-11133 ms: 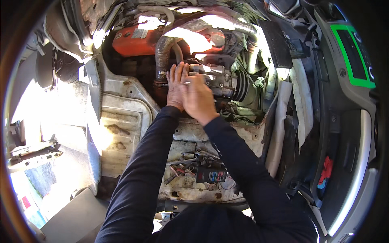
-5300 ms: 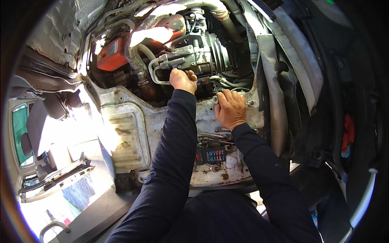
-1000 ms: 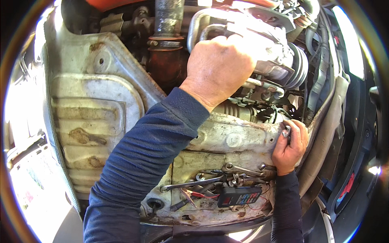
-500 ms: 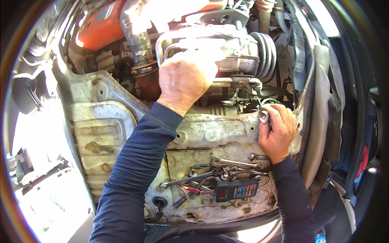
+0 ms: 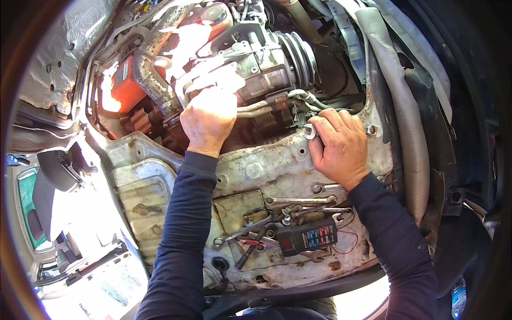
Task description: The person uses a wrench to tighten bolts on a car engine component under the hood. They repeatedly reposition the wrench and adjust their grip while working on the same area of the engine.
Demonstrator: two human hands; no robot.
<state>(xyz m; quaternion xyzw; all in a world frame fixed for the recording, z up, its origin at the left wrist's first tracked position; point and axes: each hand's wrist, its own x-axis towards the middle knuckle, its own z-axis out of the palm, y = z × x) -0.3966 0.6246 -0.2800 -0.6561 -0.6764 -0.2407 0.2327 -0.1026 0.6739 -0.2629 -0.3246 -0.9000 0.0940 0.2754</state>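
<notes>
My left hand [image 5: 207, 124] is closed, back upward, over the left side of the engine, beside a bare metal pipe loop [image 5: 180, 85]. Strong sunlight bleaches its knuckles, and what its fingers hold is hidden. Over the front edge of the worn, pale metal panel [image 5: 234, 178], my right hand [image 5: 344, 149] is closed around a wrench [image 5: 309, 132]; only the wrench's open jaw pokes out beside the thumb. Metal lines [image 5: 306, 98] run just beyond it. Right of the engine's middle sits a ribbed silver pulley [image 5: 296, 58].
Several wrenches [image 5: 298, 201] lie on the panel below my hands, around a black tester [image 5: 308, 237] with a red lead. A thick grey padded strip [image 5: 408, 122] borders the right side. A corroded hose [image 5: 154, 74] curves by an orange-red box [image 5: 128, 85] at the far left.
The view has shifted and tilted, so the engine and both hands appear farther left. My left hand stays closed at the engine; my right hand still grips the wrench.
</notes>
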